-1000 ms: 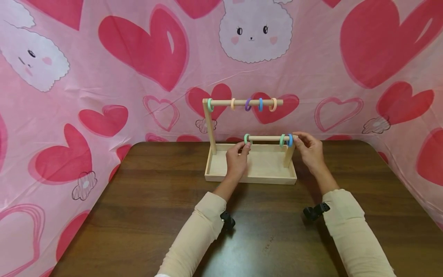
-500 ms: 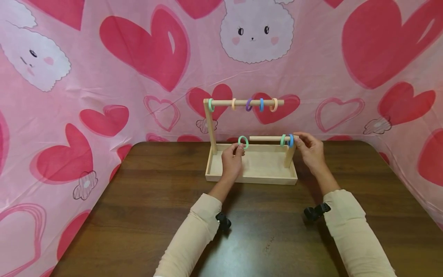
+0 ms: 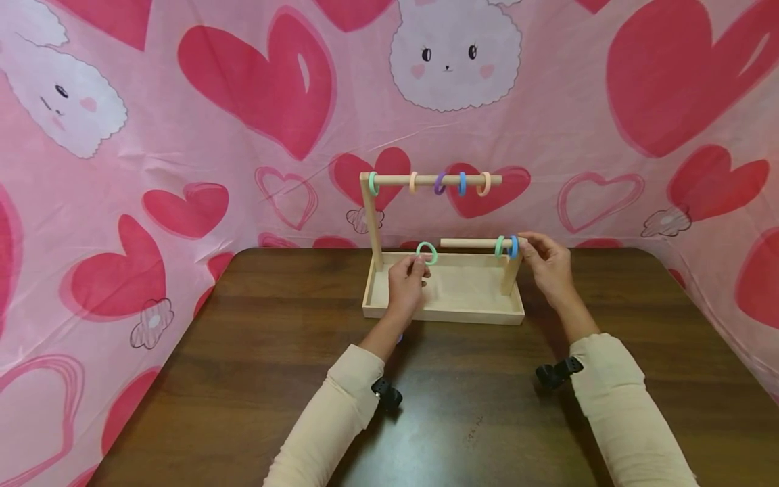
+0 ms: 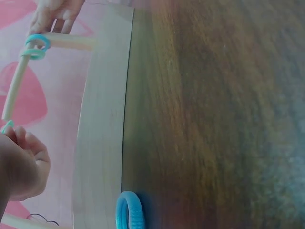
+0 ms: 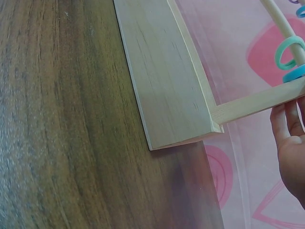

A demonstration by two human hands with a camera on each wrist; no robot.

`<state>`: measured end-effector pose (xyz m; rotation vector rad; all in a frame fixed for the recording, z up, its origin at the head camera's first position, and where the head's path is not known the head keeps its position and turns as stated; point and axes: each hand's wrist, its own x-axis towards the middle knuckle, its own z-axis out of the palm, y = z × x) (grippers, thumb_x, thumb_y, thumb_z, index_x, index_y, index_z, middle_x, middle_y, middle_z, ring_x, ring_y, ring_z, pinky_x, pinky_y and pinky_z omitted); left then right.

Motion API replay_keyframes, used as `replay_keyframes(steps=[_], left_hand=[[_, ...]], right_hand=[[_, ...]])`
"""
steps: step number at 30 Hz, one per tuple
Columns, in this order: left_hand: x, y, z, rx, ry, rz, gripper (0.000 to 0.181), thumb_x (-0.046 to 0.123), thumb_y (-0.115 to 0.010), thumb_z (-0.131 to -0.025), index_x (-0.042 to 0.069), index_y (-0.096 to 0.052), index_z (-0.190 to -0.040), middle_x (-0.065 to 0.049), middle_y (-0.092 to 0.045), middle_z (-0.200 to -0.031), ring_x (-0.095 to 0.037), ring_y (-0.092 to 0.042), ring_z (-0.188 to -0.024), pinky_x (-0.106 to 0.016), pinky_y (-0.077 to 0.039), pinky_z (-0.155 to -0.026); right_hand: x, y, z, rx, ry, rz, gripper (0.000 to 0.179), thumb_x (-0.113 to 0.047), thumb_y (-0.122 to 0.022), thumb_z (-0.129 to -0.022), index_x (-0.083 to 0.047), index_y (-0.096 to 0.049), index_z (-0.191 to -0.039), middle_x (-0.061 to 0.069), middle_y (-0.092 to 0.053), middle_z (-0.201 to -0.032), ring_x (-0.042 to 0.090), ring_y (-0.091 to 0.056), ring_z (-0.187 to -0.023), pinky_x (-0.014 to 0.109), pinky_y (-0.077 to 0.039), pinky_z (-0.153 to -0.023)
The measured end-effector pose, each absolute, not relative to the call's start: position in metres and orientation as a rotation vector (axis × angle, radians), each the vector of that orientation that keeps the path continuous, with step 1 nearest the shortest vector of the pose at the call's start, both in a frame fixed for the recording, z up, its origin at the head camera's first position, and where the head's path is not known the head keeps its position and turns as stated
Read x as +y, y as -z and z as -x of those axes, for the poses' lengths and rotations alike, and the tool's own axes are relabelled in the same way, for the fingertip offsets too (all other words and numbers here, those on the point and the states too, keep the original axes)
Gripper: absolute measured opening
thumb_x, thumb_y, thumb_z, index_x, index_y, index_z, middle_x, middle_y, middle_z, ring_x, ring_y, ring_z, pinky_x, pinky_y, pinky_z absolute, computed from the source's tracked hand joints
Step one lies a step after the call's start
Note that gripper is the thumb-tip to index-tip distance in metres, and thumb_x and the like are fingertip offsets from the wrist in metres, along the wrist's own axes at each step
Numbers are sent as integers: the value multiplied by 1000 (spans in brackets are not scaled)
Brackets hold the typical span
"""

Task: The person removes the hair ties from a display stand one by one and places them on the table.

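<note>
A green ring was pinched by the left hand, just off the free end of the lower bar, its hole turned out of line with the bar. The bar's long axis was directed from the right hand, by which the post was gripped near its top, toward the left. Bare wood was left between the free end and two rings beside the right hand. Below the left wrist, a blue ring was seen on the table, touching or just beside the tray.

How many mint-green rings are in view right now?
3: one mint-green ring hangs on the upper bar near the tall post; the left hand holds another ring; a third ring sits on the lower bar beside a blue ring. Others could be hidden.
</note>
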<state>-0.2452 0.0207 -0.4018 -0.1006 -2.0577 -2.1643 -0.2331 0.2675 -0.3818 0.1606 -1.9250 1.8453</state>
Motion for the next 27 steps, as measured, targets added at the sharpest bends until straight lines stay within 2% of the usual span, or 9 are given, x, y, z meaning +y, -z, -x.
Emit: replay_keyframes(steps=[6,11,18,27], left_hand=[[19,406,243,-2122,2269,68,28,12,-51,-106,-11,-68,-105,5,-58,-74,-5,-58,-72,-20,-52,-65],[16,405,238,-2179,2329,75,28,13,-51,-107,-10,-68,-108,5,-58,-75,-4,-60,-71,-21,-52,-64],[11,406,234,-2229,2447,69,28,13,-50,-107,-9,-66,-111,5,-57,-78,-4,-60,-73,-16,-51,-63],[7,408,227,-2238,2540,156,29,10,-48,-108,-14,-62,-114,5,-55,-77,-4,-58,-71,-15,-50,-64]], right_hand=[[267,382,232,-1925,-1854,-160,22,2,-58,-99,-14,-73,-104,-21,-72,-84,-6,-61,-76,9,-53,-70],[268,381,234,-1924,-1845,-153,21,2,-59,-99,-13,-73,-104,-21,-72,-85,-6,-61,-75,10,-53,-70],[268,381,234,-1902,-1869,-163,19,4,-59,-98,-7,-73,-105,-21,-73,-86,-7,-62,-76,9,-53,-70],[270,384,236,-1928,-1853,-151,17,2,-59,-99,-4,-72,-108,-23,-72,-86,-8,-61,-77,7,-52,-71]])
